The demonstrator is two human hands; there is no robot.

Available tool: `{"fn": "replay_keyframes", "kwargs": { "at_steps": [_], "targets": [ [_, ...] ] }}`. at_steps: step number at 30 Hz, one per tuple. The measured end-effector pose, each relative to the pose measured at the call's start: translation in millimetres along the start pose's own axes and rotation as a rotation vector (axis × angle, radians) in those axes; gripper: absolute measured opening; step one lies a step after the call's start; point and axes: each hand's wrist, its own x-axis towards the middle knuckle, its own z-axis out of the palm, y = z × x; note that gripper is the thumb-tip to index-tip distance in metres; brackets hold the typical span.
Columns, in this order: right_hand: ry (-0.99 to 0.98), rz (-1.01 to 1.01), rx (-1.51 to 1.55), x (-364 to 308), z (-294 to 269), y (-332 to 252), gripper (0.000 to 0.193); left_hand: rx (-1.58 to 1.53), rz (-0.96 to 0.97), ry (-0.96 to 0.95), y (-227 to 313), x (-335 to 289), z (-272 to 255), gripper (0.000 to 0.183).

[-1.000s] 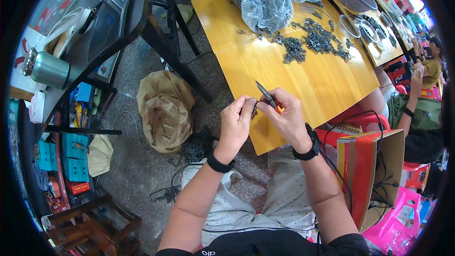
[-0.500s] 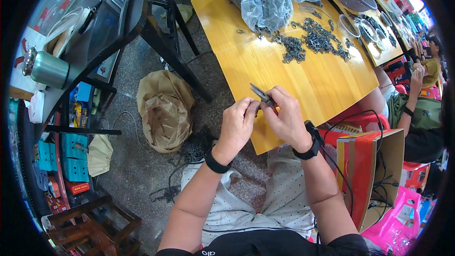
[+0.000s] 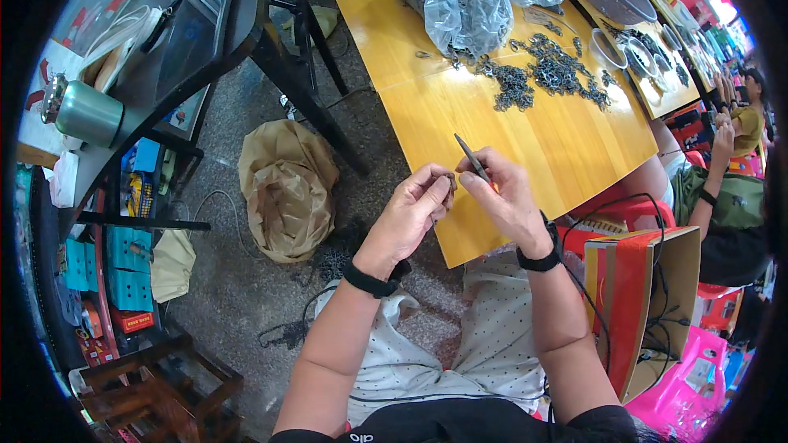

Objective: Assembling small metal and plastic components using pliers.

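My right hand (image 3: 510,201) is wrapped round dark-jawed pliers (image 3: 469,152), whose tips point up and left past the near edge of the wooden table (image 3: 566,168). Just left of it, my left hand (image 3: 413,212) is closed, thumb against fingers. A small dark piece peeks out at those fingertips, too small to name. The two hands are slightly apart. Farther back on the table lies a pile of dark metal links and clasps (image 3: 554,66), with a smaller heap (image 3: 513,86) to its left. Behind the heaps rests a clear plastic bag (image 3: 468,12) full of similar dark pieces.
An open brown sack (image 3: 287,197) stands on the floor at left, near a black-legged table (image 3: 304,107) bearing a green flask (image 3: 86,115). At right are a cardboard box (image 3: 648,303) with cables and a pink stool (image 3: 698,377). Other people sit along the right, one in green shorts.
My hands have drawn apart a little, the right one moving right with the pliers. The pliers have turned and show edge-on. My left fingers have curled in more.
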Motion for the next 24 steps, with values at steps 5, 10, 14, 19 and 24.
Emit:
{"fn": "replay_keyframes", "kwargs": {
  "at_steps": [5, 10, 14, 19, 24],
  "targets": [
    [-0.069, -0.218, -0.295, 1, -17, -2, 0.024, -0.071, 0.067, 0.013, 4, 1, 5, 0.012],
    [-0.097, -0.265, -0.345, 1, -19, 2, 0.026, -0.102, 0.052, -0.008, 3, 1, 1, 0.012],
    [-0.097, -0.285, -0.393, 1, -20, 3, 0.025, -0.107, 0.043, -0.030, 4, 0, -1, 0.012],
    [-0.099, -0.332, -0.414, 1, -21, 3, 0.023, -0.217, -0.005, -0.076, 3, -1, -6, 0.014],
    [-0.115, -0.315, -0.399, 1, -21, 1, 0.022, -0.336, -0.045, -0.088, 3, 0, -6, 0.016]
  ]
}}
